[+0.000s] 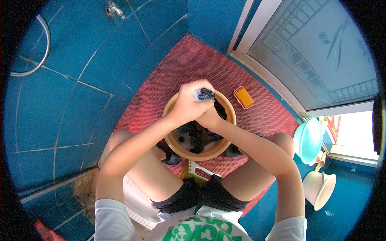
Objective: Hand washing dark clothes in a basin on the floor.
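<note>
Over a tan round basin (222, 149), both of my hands are closed together on a wet black cloth (206, 94). White suds cling to the bunched end that sticks out of my left hand (189, 98). My right hand (208, 116) grips just below and beside it, partly covered by the left. Inside the basin lies more soaked black cloth (196, 130) in dark, foamy water. To the right of the basin, an orange soap bar (243, 97) rests in a pink soap dish (250, 105) on the floor.
A red textured mat (155, 84) lies under the basin. Blue tiled walls (92, 52) rise at left, with a tap (116, 10) and a metal hose (48, 38). A glazed door (305, 52) stands at right, near a turquoise basin (307, 140) and a cream bucket (317, 188).
</note>
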A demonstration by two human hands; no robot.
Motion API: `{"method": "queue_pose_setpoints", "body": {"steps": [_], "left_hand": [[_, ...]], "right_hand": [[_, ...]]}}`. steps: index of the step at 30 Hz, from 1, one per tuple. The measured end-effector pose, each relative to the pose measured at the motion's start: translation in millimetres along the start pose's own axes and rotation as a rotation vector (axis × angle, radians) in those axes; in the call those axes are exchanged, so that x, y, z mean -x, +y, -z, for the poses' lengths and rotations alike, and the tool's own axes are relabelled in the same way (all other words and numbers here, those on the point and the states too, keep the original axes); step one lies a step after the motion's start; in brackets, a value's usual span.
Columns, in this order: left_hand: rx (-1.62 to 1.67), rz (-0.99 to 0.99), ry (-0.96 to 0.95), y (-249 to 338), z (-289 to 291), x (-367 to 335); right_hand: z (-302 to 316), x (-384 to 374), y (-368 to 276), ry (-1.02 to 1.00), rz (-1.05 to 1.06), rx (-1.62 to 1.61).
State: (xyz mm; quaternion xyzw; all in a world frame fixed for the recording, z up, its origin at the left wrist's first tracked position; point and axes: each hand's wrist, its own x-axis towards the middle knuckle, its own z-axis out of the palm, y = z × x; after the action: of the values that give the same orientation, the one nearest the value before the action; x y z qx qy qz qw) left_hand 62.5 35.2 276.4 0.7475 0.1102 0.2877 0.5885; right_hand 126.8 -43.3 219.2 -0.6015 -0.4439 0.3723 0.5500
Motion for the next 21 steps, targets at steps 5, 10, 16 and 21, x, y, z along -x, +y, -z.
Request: {"method": "queue_pose_setpoints", "body": {"steps": [5, 10, 16, 21], "left_hand": [[-0.044, 0.076, 0.003, -5.8, 13.1, 11.1], [-0.044, 0.131, -0.018, -10.0, 12.6, 12.0], [0.098, 0.259, 0.055, -14.0, 16.3, 8.2], [0.210, 0.309, 0.000, 6.4, 22.4, 13.9]], "right_hand": [[-30.7, -7.1, 29.2, 0.124, 0.225, 0.242], [-33.2, -2.5, 32.7, 0.073, 0.043, 0.218], [-20.6, -5.5, 0.3, -0.027, -0.031, 0.041], [-19.8, 9.7, 27.8, -0.161, 0.060, 0.002]]}}
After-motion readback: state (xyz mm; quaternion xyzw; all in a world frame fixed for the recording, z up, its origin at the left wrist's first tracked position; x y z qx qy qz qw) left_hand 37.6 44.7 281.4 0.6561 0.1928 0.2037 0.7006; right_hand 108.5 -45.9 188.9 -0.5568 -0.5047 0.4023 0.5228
